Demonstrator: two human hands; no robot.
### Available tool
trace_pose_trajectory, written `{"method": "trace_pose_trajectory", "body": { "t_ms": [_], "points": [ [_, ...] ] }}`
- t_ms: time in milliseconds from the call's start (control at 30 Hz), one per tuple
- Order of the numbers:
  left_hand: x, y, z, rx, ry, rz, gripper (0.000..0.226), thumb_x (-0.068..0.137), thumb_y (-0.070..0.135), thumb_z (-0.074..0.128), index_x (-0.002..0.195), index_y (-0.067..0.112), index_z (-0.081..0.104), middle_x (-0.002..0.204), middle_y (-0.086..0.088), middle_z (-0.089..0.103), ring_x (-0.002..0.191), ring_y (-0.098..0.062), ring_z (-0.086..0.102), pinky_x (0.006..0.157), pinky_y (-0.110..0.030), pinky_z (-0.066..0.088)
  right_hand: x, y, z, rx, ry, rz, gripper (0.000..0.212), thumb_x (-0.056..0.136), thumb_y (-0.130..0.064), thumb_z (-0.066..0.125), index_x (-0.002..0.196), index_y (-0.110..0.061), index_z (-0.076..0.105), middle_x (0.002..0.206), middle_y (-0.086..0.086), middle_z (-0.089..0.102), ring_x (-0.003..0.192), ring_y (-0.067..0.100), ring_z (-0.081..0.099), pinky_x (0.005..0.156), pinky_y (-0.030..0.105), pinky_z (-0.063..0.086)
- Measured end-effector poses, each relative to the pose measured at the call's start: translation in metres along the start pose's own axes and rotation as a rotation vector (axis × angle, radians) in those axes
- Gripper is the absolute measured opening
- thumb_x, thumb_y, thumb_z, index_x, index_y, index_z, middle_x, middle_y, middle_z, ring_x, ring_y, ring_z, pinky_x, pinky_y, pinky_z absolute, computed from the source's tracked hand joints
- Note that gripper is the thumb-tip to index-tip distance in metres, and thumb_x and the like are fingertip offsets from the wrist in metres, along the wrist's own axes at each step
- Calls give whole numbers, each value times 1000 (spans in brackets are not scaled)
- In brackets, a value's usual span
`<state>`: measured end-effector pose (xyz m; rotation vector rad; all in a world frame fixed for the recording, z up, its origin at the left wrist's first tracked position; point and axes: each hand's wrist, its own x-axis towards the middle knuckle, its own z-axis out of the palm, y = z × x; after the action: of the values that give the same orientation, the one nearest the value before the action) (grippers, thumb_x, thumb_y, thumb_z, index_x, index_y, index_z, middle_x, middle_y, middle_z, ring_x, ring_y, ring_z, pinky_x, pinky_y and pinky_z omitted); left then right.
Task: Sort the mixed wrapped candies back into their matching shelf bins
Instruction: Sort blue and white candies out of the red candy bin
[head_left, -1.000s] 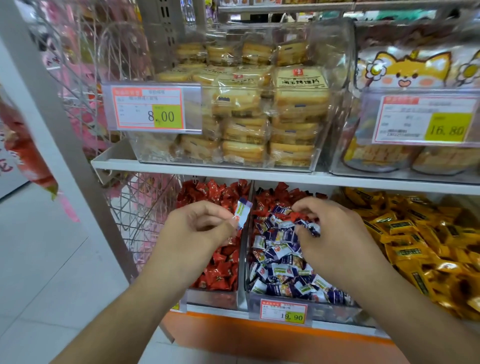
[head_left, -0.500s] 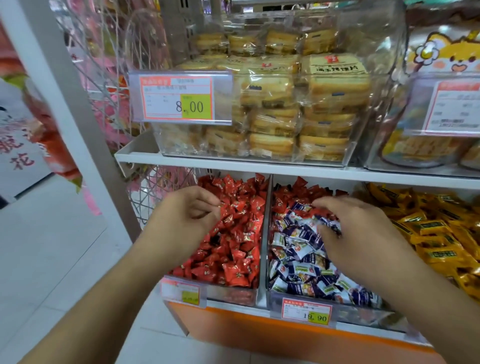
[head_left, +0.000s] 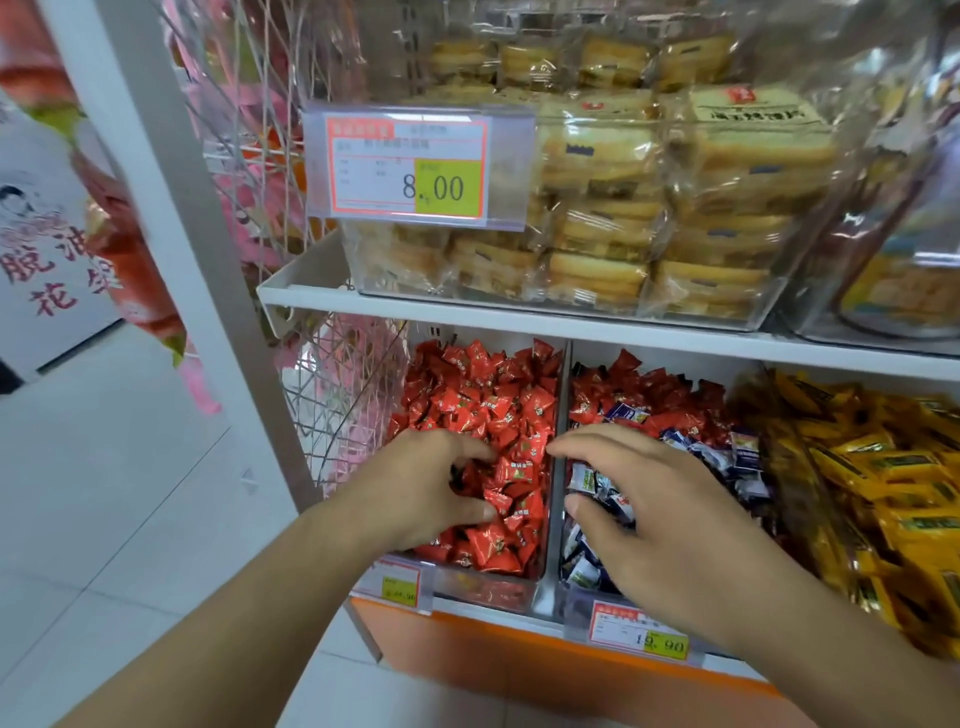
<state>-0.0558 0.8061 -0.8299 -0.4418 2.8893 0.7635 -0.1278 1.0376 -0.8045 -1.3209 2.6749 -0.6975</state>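
Note:
My left hand (head_left: 421, 491) is over the left bin of red wrapped candies (head_left: 483, 400), its fingers and thumb curved down into the pile. Something dark shows under the fingers, and whether the hand holds a candy is unclear. My right hand (head_left: 660, 514) hovers over the middle bin, fingers spread and relaxed above the blue-and-white candies (head_left: 597, 493). Red candies (head_left: 654, 400) are mixed into the back of that middle bin. A clear divider (head_left: 558, 415) separates the two bins.
A bin of yellow wrapped candies (head_left: 883, 467) stands to the right. Price tags (head_left: 641, 631) hang on the bin fronts above an orange base. The shelf above (head_left: 467, 312) carries clear boxes of packaged cakes. A wire rack and a white post stand to the left.
My left hand, which pinched a blue-and-white candy near the divider, has moved down into the red bin and the candy no longer shows. My right hand slid forward and lower over the middle bin.

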Motion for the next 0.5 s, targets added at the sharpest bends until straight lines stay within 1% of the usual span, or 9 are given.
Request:
{"method": "trace_pose_trajectory", "body": {
  "t_ms": [100, 167, 233, 300, 333, 367, 433, 500],
  "points": [
    [3, 3, 1, 14, 18, 20, 53, 79, 47, 85, 128, 48, 65, 107, 19, 61, 105, -5, 62, 88, -23, 49, 0, 1, 1, -8, 10, -5, 42, 104, -42, 51, 146, -45, 45, 147, -38, 35, 136, -15, 26, 101, -2, 11],
    [4, 5, 3, 45, 62, 42, 44, 79, 46, 86, 120, 46, 70, 92, 23, 55, 99, -5, 61, 84, -22, 48, 1, 1, 2, -5, 12, -14, 41, 104, -40, 52, 144, -44, 47, 144, -38, 36, 131, -16, 28, 98, -6, 11],
    [5, 6, 5, 49, 97, 55, 38, 79, 45, 86, 115, 43, 73, 83, 26, 50, 94, -4, 59, 78, -17, 44, 2, 1, 2, 2, 12, -17, 39, 104, -38, 53, 143, -43, 49, 142, -37, 38, 124, -19, 28, 95, -9, 12],
    [8, 5, 6, 31, 125, 50, 31, 79, 43, 87, 108, 40, 77, 79, 26, 52, 87, -2, 61, 68, -10, 41, 2, 1, 3, 2, 15, -18, 39, 104, -37, 54, 142, -41, 50, 141, -37, 39, 127, -17, 31, 96, -8, 13],
    [9, 5, 7, 19, 139, 42, 27, 78, 41, 88, 104, 39, 79, 78, 25, 55, 83, -2, 63, 63, -8, 42, 2, 1, 3, 0, 17, -18, 39, 104, -36, 54, 142, -41, 51, 141, -36, 40, 130, -15, 33, 97, -6, 14],
    [9, 5, 7, 3, 153, 34, 23, 78, 40, 88, 99, 38, 80, 78, 22, 59, 79, -3, 66, 61, -9, 46, 2, 1, 2, -1, 18, -18, 39, 104, -36, 55, 142, -40, 51, 142, -36, 40, 132, -13, 33, 99, -5, 14],
    [10, 4, 6, -25, 165, 1, 16, 78, 38, 89, 91, 37, 81, 78, 18, 63, 75, -6, 69, 61, -16, 54, 1, 2, 2, -4, 14, -18, 39, 104, -35, 55, 142, -41, 51, 142, -36, 40, 133, -13, 33, 100, -4, 14],
    [11, 2, 2, -79, 185, -34, 10, 78, 35, 89, 84, 36, 81, 77, 17, 66, 75, -8, 70, 59, -19, 56, 0, 2, 2, -5, 9, -18, 40, 104, -34, 55, 142, -41, 50, 143, -36, 39, 133, -14, 31, 99, -6, 12]
  ]
}}
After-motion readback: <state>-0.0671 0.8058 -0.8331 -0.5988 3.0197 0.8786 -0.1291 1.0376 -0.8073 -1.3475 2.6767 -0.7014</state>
